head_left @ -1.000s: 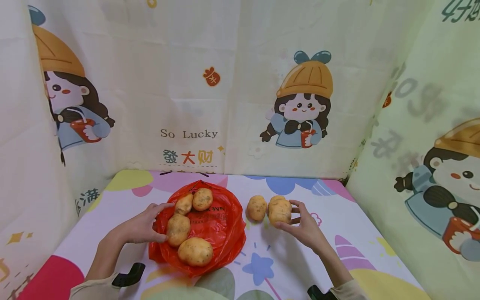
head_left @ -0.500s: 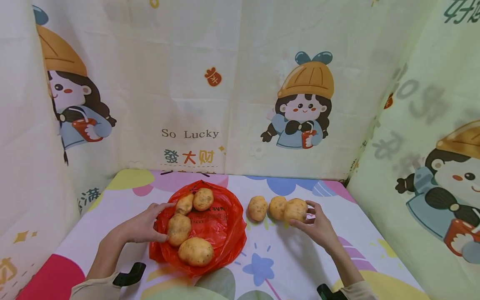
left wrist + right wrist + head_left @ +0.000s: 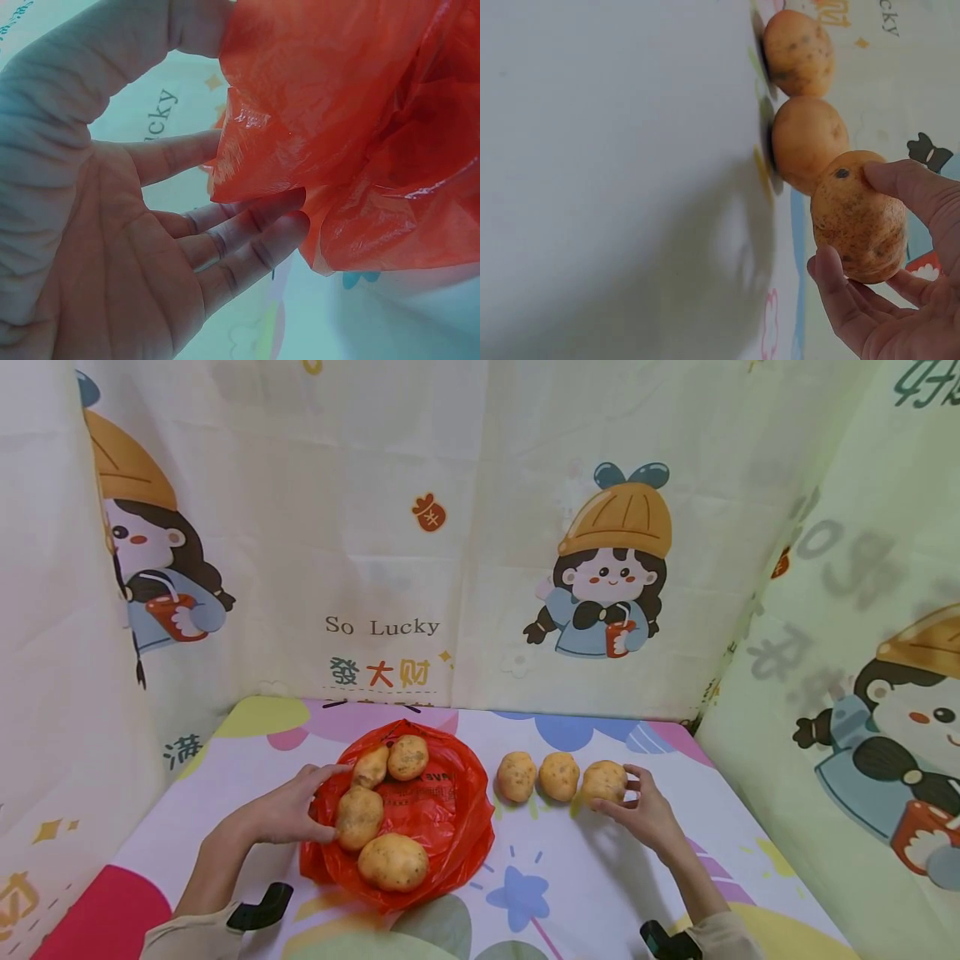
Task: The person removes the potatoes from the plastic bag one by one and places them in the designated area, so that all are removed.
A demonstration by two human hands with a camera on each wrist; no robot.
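My right hand (image 3: 651,817) grips a potato (image 3: 604,782) between thumb and fingers. In the right wrist view this potato (image 3: 859,217) appears raised off the table. To its left stand two more potatoes, a middle one (image 3: 558,777) and a left one (image 3: 516,777), in a row on the table. A red plastic bag (image 3: 427,814) lies spread with its mouth up. Several potatoes, including a large one (image 3: 393,862), sit inside it. My left hand (image 3: 283,810) touches the bag's left side, its fingers fairly straight against the outer plastic (image 3: 300,112) in the left wrist view.
A patterned cloth (image 3: 600,893) covers the table. Printed fabric hangs as a back wall (image 3: 480,568), with further fabric on the left and right sides. Black wrist straps (image 3: 260,907) sit at both cuffs.
My right hand has carried its potato rightward, from in front of the middle potato to the right end of the row. The left hand and bag stay put.
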